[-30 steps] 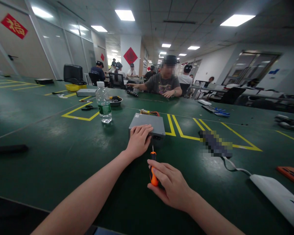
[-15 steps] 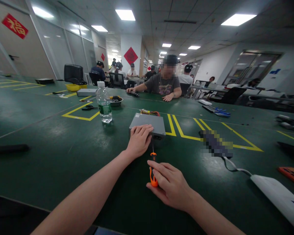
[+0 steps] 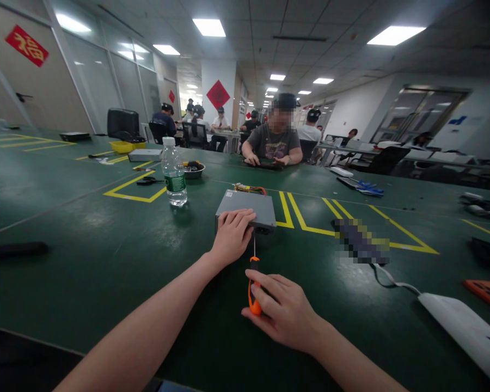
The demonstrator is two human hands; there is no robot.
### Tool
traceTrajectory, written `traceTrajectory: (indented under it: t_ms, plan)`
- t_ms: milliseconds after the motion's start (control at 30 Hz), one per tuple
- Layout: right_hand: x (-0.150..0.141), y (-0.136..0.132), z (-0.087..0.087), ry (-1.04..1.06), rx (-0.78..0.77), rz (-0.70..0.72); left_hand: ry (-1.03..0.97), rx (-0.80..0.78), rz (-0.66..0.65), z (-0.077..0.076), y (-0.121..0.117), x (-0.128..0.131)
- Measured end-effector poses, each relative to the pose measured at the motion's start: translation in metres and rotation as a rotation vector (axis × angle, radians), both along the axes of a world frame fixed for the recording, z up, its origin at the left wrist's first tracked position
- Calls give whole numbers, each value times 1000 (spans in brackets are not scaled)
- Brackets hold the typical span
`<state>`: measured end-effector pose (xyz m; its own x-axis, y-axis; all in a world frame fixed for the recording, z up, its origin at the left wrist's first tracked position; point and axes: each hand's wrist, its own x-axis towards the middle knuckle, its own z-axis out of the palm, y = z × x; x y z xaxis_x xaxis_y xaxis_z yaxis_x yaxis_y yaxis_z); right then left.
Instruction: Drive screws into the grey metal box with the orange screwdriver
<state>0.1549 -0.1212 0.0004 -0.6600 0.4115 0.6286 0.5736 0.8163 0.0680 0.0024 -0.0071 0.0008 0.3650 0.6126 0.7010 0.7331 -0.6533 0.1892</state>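
A grey computer power supply (image 3: pixel 251 206) lies on the green table, a bundle of coloured cables (image 3: pixel 249 188) at its far side. My left hand (image 3: pixel 233 231) rests over its near left edge, fingers on the top and gripping it. An orange-and-black screwdriver (image 3: pixel 253 286) is held by its handle in my right hand (image 3: pixel 283 310), between thumb and fingers. Its thin shaft points away from me toward the power supply's near face. Whether the tip touches a screw there I cannot make out.
A water bottle (image 3: pixel 173 177) stands left of the power supply, with a metal bowl (image 3: pixel 194 172) behind it. A blurred dark object (image 3: pixel 359 239) and a white power strip (image 3: pixel 459 326) lie to the right. Across the table sits another person (image 3: pixel 273 139).
My right hand and the screwdriver have shifted very slightly toward me and left. My left hand stays on the power supply. The person opposite has brought both hands together over a dark object.
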Motion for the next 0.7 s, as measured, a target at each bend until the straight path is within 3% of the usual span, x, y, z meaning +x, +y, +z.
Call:
traceTrajectory:
  t_ms: [100, 333, 700]
  plan:
    - [4, 1, -5, 69, -12, -11, 4, -8, -1, 1, -1, 0]
    - [3, -2, 1, -60, -107, -29, 2, -5, 0, 1, -1, 0]
    - [24, -5, 11, 132, 113, 12, 12, -7, 3, 0, -1, 0]
